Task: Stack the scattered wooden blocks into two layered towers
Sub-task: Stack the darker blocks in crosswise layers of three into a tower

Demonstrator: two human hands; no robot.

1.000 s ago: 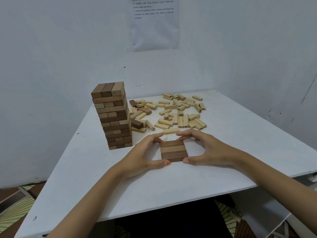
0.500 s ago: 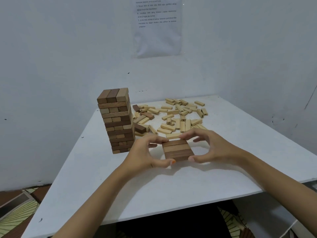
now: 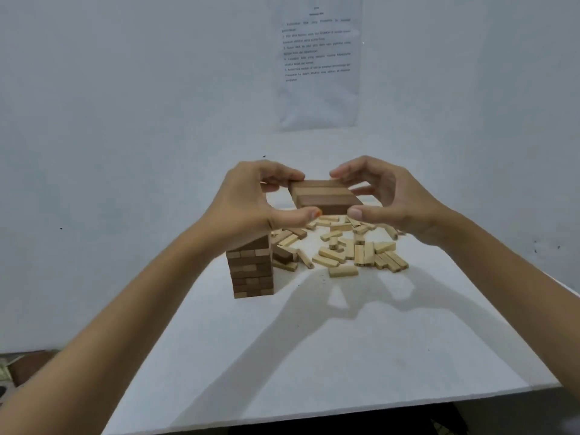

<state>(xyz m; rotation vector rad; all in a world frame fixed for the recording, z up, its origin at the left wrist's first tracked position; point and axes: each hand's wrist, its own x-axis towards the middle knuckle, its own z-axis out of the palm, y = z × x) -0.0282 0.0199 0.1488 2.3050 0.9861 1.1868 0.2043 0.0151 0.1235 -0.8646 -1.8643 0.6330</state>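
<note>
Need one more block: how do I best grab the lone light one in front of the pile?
Pinch the block mid-length across its long sides, coming straight down. It lies flat, apart from the pile, with bare table on both sides, so a pinch should fit.

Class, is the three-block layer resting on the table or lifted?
Lifted: left hand and right hand grip the layer; loose blocks show beneath it.
</note>
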